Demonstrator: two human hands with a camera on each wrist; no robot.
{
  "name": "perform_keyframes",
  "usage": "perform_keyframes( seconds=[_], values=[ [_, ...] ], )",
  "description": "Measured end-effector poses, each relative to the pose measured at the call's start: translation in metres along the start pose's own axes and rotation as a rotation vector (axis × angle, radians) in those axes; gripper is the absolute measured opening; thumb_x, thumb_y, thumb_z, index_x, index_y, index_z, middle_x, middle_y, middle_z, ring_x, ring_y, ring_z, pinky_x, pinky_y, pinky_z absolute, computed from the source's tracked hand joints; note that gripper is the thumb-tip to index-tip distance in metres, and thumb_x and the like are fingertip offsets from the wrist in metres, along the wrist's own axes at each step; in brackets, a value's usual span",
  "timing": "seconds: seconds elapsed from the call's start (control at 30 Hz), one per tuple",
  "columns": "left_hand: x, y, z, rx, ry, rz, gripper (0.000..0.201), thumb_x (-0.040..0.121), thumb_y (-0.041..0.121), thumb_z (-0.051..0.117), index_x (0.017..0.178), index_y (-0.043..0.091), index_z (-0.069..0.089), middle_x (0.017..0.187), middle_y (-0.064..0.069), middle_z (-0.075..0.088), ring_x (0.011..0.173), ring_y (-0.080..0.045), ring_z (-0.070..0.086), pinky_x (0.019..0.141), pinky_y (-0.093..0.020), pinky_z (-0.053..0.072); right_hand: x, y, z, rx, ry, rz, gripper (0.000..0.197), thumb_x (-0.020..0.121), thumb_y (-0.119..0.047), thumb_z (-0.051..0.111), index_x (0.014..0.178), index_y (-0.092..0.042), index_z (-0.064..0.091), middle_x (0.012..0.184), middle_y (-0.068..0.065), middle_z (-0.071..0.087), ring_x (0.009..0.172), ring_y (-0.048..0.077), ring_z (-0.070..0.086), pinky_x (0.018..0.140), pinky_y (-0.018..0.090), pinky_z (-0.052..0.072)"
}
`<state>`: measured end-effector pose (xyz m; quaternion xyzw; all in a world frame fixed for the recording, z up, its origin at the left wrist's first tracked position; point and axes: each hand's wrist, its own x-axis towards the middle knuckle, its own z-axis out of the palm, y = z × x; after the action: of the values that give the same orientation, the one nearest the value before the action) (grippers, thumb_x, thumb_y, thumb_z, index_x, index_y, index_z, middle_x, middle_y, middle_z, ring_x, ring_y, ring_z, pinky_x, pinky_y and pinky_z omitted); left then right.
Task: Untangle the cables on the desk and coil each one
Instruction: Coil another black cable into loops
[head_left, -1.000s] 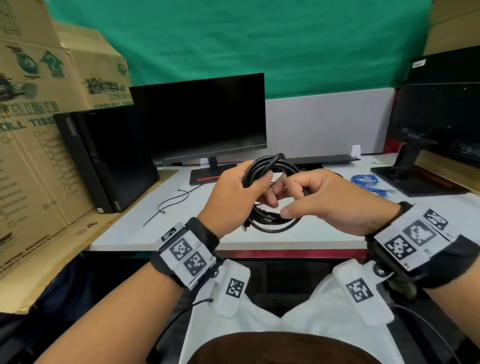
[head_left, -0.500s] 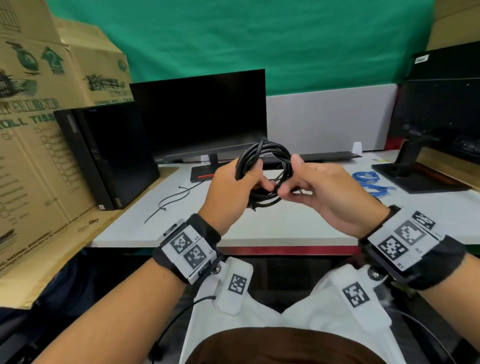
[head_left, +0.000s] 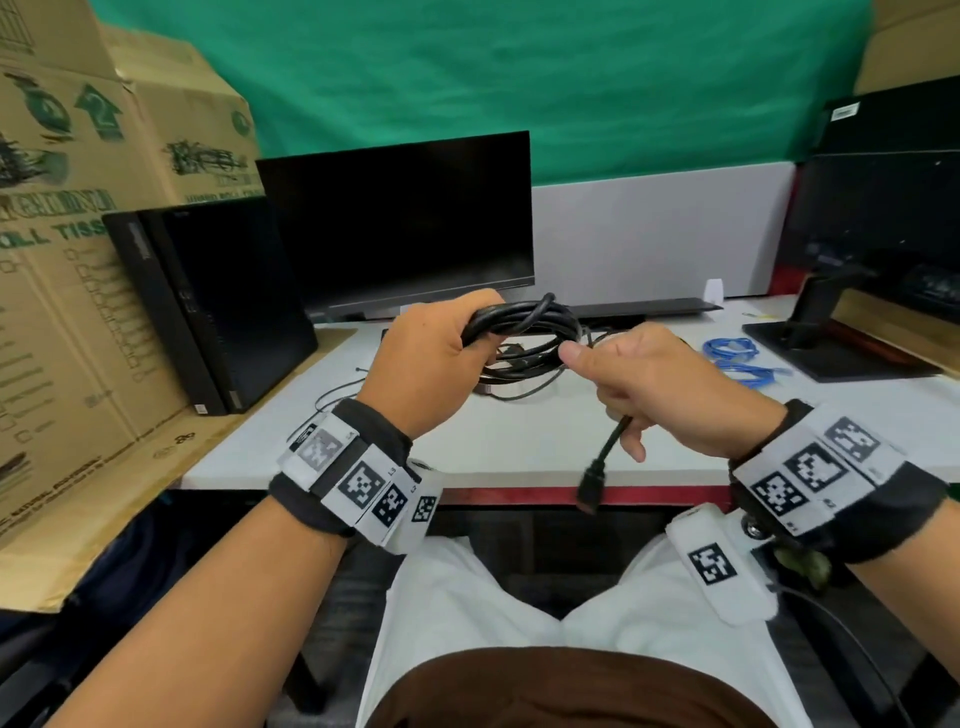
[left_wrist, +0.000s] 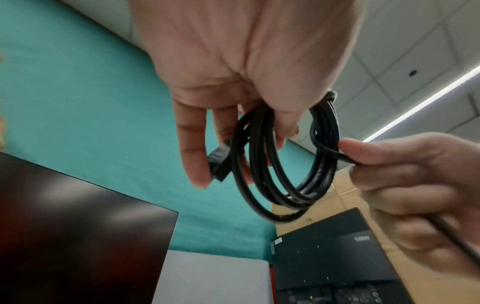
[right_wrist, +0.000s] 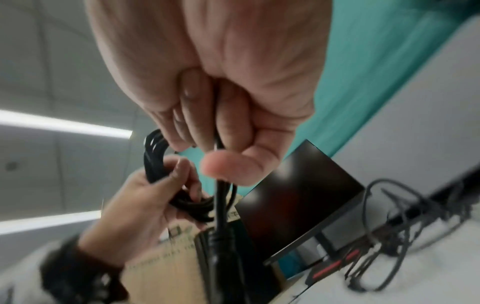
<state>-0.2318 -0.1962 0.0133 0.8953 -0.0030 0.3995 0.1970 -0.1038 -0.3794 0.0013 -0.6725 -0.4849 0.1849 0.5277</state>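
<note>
My left hand (head_left: 434, 358) grips a coil of thick black cable (head_left: 524, 319) above the white desk (head_left: 519, 441). The same coil (left_wrist: 283, 164) hangs from that hand (left_wrist: 233, 82) in the left wrist view, loops side by side. My right hand (head_left: 660, 389) holds the cable's free end in a fist, thumb pressed near the coil. The plug (head_left: 592, 488) dangles below it over the desk's front edge. In the right wrist view the cable (right_wrist: 221, 205) runs out of my right hand (right_wrist: 223, 123). Thin black cables (head_left: 519, 384) lie on the desk under the coil.
A blue cable (head_left: 737, 356) lies on the desk at the right, beside a monitor stand (head_left: 831, 338). A black monitor (head_left: 400, 223) and a keyboard (head_left: 644, 307) stand behind. A black PC tower (head_left: 208, 301) and cardboard boxes (head_left: 67, 260) fill the left. A thin black cable (head_left: 337, 389) trails at the left.
The coil has tipped from upright to nearly flat in my left hand. My right hand pulled the free end back toward me, so the plug now hangs below it.
</note>
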Motion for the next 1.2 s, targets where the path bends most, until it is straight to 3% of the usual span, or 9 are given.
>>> perform_keyframes(
  seconds=[0.17, 0.3, 0.43, 0.53, 0.63, 0.73, 0.83, 1.03, 1.2],
  values=[
    [-0.007, 0.006, 0.014, -0.279, -0.004, -0.235, 0.023, 0.1, 0.026, 0.057, 0.078, 0.023, 0.062, 0.063, 0.003, 0.065, 0.054, -0.016, 0.06, 0.05, -0.036, 0.057, 0.003, 0.014, 0.007, -0.562, 0.19, -0.133, 0.051, 0.099, -0.049, 0.044, 0.062, -0.015, 0.051, 0.054, -0.002, 0.058, 0.062, 0.018, 0.068, 0.069, 0.045, 0.054],
    [-0.015, 0.015, 0.03, -0.837, -0.09, -0.518, 0.02, 0.099, 0.023, 0.06, 0.086, 0.009, 0.064, 0.078, -0.005, 0.068, 0.074, -0.023, 0.068, 0.061, -0.048, 0.061, 0.008, 0.023, 0.01, -0.117, 0.236, -0.064, 0.032, 0.091, -0.043, 0.063, 0.104, -0.014, 0.065, 0.101, 0.003, 0.074, 0.098, 0.019, 0.07, 0.091, 0.039, 0.054],
    [-0.019, 0.024, 0.044, -1.251, -0.151, -0.695, 0.016, 0.1, 0.02, 0.057, 0.088, 0.013, 0.065, 0.091, -0.01, 0.067, 0.093, -0.03, 0.068, 0.073, -0.053, 0.059, 0.007, 0.02, 0.01, 0.204, 0.389, -0.086, 0.017, 0.085, -0.011, 0.076, 0.1, -0.007, 0.069, 0.093, 0.004, 0.077, 0.084, 0.011, 0.072, 0.072, 0.019, 0.053],
    [-0.02, 0.023, 0.044, -0.84, -0.05, -0.681, 0.03, 0.091, 0.022, 0.072, 0.113, 0.017, 0.052, 0.105, -0.003, 0.063, 0.103, -0.023, 0.064, 0.075, -0.046, 0.062, 0.008, 0.012, 0.009, 0.2, 0.413, -0.049, 0.016, 0.08, 0.0, 0.076, 0.091, -0.01, 0.071, 0.082, 0.004, 0.077, 0.072, 0.012, 0.07, 0.064, 0.02, 0.053],
    [-0.022, 0.025, 0.035, -0.073, 0.064, -0.232, 0.078, 0.08, 0.027, 0.082, 0.139, 0.029, 0.032, 0.137, 0.005, 0.046, 0.111, -0.012, 0.055, 0.083, -0.026, 0.053, 0.004, 0.006, 0.004, -0.11, 0.442, -0.101, 0.023, 0.083, -0.002, 0.07, 0.087, -0.025, 0.068, 0.076, 0.0, 0.074, 0.065, 0.011, 0.067, 0.061, 0.023, 0.054],
    [-0.02, 0.031, 0.032, 0.198, -0.084, 0.041, 0.087, 0.084, 0.028, 0.077, 0.149, 0.035, 0.021, 0.147, 0.007, 0.042, 0.118, -0.018, 0.057, 0.09, -0.036, 0.053, -0.003, -0.003, 0.008, -0.393, 0.335, -0.2, 0.025, 0.083, -0.003, 0.066, 0.099, -0.023, 0.07, 0.084, -0.006, 0.073, 0.072, 0.01, 0.067, 0.069, 0.025, 0.054],
    [-0.022, 0.032, 0.04, 0.146, -0.229, 0.023, 0.069, 0.094, 0.019, 0.06, 0.151, 0.034, 0.024, 0.127, 0.004, 0.062, 0.096, -0.018, 0.064, 0.082, -0.041, 0.053, -0.008, -0.008, 0.017, -0.459, 0.2, -0.282, 0.033, 0.082, 0.0, 0.065, 0.103, -0.024, 0.069, 0.097, -0.013, 0.071, 0.091, 0.004, 0.067, 0.086, 0.028, 0.053],
    [-0.024, 0.022, 0.044, -0.118, 0.049, -0.245, 0.06, 0.101, 0.009, 0.043, 0.151, 0.041, 0.032, 0.083, -0.006, 0.068, 0.063, -0.021, 0.057, 0.066, -0.045, 0.052, -0.007, 0.001, 0.017, -0.602, 0.424, -0.445, 0.065, 0.079, -0.019, 0.078, 0.134, -0.015, 0.045, 0.148, 0.004, 0.035, 0.139, 0.018, 0.035, 0.115, 0.015, 0.025],
    [-0.015, 0.022, 0.046, -0.379, 0.186, -0.449, 0.058, 0.102, 0.01, 0.045, 0.152, 0.035, 0.029, 0.092, 0.011, 0.065, 0.077, -0.016, 0.064, 0.075, -0.052, 0.058, -0.008, 0.004, 0.036, -0.365, 0.482, -0.133, 0.069, 0.079, -0.039, 0.077, 0.133, -0.02, 0.039, 0.127, -0.009, 0.051, 0.114, 0.006, 0.052, 0.091, 0.017, 0.041]
  ],
)
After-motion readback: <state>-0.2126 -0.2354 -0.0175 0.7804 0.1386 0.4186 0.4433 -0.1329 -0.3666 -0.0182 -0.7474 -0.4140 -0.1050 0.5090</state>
